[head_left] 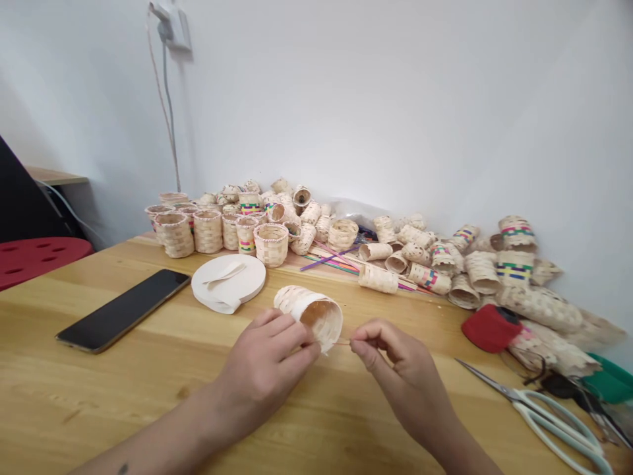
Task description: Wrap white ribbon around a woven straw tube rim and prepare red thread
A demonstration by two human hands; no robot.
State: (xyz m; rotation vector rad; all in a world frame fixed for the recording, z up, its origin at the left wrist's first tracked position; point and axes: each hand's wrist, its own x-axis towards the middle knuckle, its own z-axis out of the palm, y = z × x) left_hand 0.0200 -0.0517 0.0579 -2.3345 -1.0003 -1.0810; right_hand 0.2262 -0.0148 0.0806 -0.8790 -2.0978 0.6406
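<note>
A small woven basket (309, 313) lies on its side in the middle, its mouth turned toward the lower right and a pale strip around its rim. My left hand (270, 363) is closed on the near side of the rim; part of the basket is hidden behind the fingers. To the right of the mouth, my right hand (395, 369) pinches the end of a thin reddish thread (341, 343) that runs to the rim. Whether a needle is in these fingertips is too small to tell. A roll of flat white tape (228, 297) lies just left of the basket.
Finished-looking baskets (271, 244) stand at the back left, with many loose ones (415, 251) piled along the wall. Coloured strips (336, 260) lie among them. A phone (126, 310) is at left. Scissors (539, 415), a red thread spool (492, 328) and a green object (609, 378) lie at right.
</note>
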